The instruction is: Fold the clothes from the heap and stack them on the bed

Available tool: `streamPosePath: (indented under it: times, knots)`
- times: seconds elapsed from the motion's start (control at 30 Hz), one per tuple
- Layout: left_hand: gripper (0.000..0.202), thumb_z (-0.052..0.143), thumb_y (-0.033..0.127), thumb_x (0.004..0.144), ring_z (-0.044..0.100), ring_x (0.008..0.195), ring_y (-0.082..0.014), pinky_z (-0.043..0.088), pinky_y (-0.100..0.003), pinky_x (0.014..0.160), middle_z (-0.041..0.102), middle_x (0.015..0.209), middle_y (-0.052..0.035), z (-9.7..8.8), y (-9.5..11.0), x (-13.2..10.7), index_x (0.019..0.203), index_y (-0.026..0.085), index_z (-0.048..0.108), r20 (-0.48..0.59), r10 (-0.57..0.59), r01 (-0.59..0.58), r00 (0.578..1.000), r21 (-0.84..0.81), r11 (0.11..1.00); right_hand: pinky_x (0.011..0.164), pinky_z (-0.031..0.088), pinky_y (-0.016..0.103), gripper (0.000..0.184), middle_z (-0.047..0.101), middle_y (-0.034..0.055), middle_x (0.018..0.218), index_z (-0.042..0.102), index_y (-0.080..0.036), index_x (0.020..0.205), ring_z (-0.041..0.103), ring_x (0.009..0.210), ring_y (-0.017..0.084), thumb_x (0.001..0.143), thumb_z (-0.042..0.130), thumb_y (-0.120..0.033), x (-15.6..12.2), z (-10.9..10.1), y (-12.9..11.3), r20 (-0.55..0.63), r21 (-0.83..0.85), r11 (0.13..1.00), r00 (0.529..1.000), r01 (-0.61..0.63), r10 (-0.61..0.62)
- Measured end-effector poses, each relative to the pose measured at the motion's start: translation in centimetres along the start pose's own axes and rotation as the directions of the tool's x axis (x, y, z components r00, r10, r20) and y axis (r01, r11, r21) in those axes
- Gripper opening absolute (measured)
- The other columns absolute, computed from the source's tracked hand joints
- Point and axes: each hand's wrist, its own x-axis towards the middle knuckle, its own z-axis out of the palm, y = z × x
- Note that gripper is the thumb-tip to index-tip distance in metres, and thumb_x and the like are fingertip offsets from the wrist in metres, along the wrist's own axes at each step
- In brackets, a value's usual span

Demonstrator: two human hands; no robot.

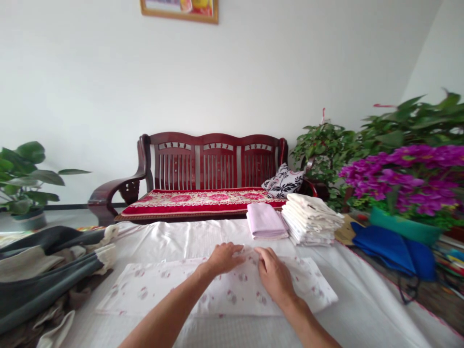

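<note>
A white cloth with a small printed pattern (163, 285) lies folded into a long, wide strip in front of me. My left hand (225, 259) rests on its far edge near the middle, fingers stretched to the right and thumb apart. Close by on the right, my right hand (274, 276) touches the same cloth, its fingers slightly bent and spread from the thumb. Between my fingertips the fabric is a little rumpled. Just beyond are a folded lilac cloth (266, 220) and a stack of folded white and cream clothes (310, 220).
A white sheet (152, 237) covers the table. Dark and grey clothes (47, 270) are heaped at left. On the right, a blue fabric item (391, 249) lies beside a teal planter (404, 224) with purple flowers (406, 176). Behind stands a wooden bench (217, 162).
</note>
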Motion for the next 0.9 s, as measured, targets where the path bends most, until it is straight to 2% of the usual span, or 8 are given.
streamPosePath:
  times: [0.13, 0.3, 0.43, 0.6, 0.7, 0.8, 0.83, 0.9]
  knots:
    - [0.039, 0.041, 0.046, 0.097, 0.062, 0.114, -0.0299, 0.042, -0.045, 0.098, 0.069, 0.117, -0.0062, 0.8, 0.0, 0.9, 0.123, 0.035, 0.069, -0.032, -0.07, 0.074, 0.997, 0.114, 0.991, 0.086, 0.05, 0.029, 0.047, 0.069, 0.005, 0.11, 0.064, -0.026, 0.123, 0.066, 0.102, 0.019, 0.087, 0.041, -0.008, -0.2, -0.3, -0.6, 0.038, 0.012, 0.998, 0.997, 0.062, -0.062]
    - [0.033, 0.043, 0.029, 0.095, 0.06, 0.112, -0.0302, 0.04, -0.046, 0.097, 0.069, 0.114, -0.0072, 1.3, -0.1, 1.7, 0.107, 0.03, 0.074, -0.054, -0.08, 0.088, 0.995, 0.147, 0.985, 0.087, 0.048, 0.03, 0.042, 0.068, 0.0052, 0.102, 0.07, -0.028, 0.117, 0.062, 0.1, 0.02, 0.09, 0.044, -0.011, -0.3, -0.9, -1.4, 0.156, -0.12, 0.985, 0.982, 0.125, -0.106]
    - [0.034, 0.046, 0.026, 0.093, 0.06, 0.112, -0.03, 0.04, -0.046, 0.098, 0.069, 0.115, -0.0079, 1.3, -0.4, 1.9, 0.112, 0.031, 0.073, -0.066, -0.092, 0.101, 0.993, 0.146, 0.984, 0.088, 0.046, 0.032, 0.038, 0.067, 0.0059, 0.101, 0.074, -0.031, 0.113, 0.06, 0.098, 0.021, 0.092, 0.046, -0.014, -0.3, -1.2, -1.6, 0.192, -0.174, 0.968, 0.97, 0.18, -0.146]
    - [0.04, 0.049, 0.027, 0.092, 0.057, 0.119, -0.0311, 0.036, -0.05, 0.104, 0.066, 0.122, -0.0077, 1.5, -0.6, 1.6, 0.126, 0.035, 0.068, -0.124, -0.122, 0.136, 0.985, 0.114, 0.984, 0.103, 0.042, 0.037, 0.044, 0.066, 0.0056, 0.129, 0.07, -0.029, 0.122, 0.055, 0.12, 0.022, 0.091, 0.045, -0.01, -0.2, -0.8, -1.1, 0.194, -0.078, 0.965, 0.954, 0.249, -0.23]
    - [0.042, 0.051, 0.028, 0.093, 0.055, 0.123, -0.0318, 0.03, -0.054, 0.112, 0.065, 0.126, -0.0104, 2.0, -0.5, 0.9, 0.134, 0.029, 0.063, -0.237, -0.146, 0.175, 0.96, 0.109, 0.978, 0.113, 0.037, 0.04, 0.049, 0.061, 0.0055, 0.142, 0.067, -0.025, 0.13, 0.05, 0.132, 0.022, 0.091, 0.041, -0.008, 0.0, -0.3, -0.7, 0.249, -0.022, 0.959, 0.93, 0.283, -0.269]
    - [0.048, 0.044, 0.021, 0.096, 0.046, 0.136, -0.0317, 0.018, -0.056, 0.121, 0.058, 0.14, -0.0134, 2.7, -0.5, 0.1, 0.143, 0.022, 0.054, -0.348, -0.069, 0.141, 0.935, 0.186, 0.972, 0.118, 0.032, 0.046, 0.052, 0.054, 0.0054, 0.15, 0.06, -0.023, 0.139, 0.043, 0.141, 0.024, 0.093, 0.04, -0.012, 0.1, 0.2, -0.5, 0.294, -0.033, 0.959, 0.92, 0.281, -0.26]
    - [0.05, 0.041, 0.016, 0.096, 0.041, 0.142, -0.0305, 0.016, -0.054, 0.123, 0.053, 0.147, -0.0129, 2.8, -0.5, -0.2, 0.145, 0.021, 0.052, -0.351, -0.006, 0.086, 0.937, 0.212, 0.973, 0.119, 0.03, 0.048, 0.053, 0.052, 0.006, 0.152, 0.057, -0.023, 0.142, 0.041, 0.143, 0.025, 0.093, 0.042, -0.014, 0.1, 0.4, -0.5, 0.3, -0.047, 0.96, 0.92, 0.278, -0.251]
    - [0.054, 0.04, 0.012, 0.095, 0.029, 0.15, -0.0278, 0.018, -0.051, 0.124, 0.043, 0.158, -0.0101, 3.1, -0.5, -0.9, 0.148, 0.021, 0.048, -0.289, 0.133, -0.065, 0.948, 0.233, 0.97, 0.12, 0.029, 0.051, 0.055, 0.05, 0.0082, 0.154, 0.051, -0.022, 0.148, 0.039, 0.145, 0.027, 0.093, 0.046, -0.019, 0.2, 0.6, -0.5, 0.306, -0.077, 0.959, 0.922, 0.274, -0.239]
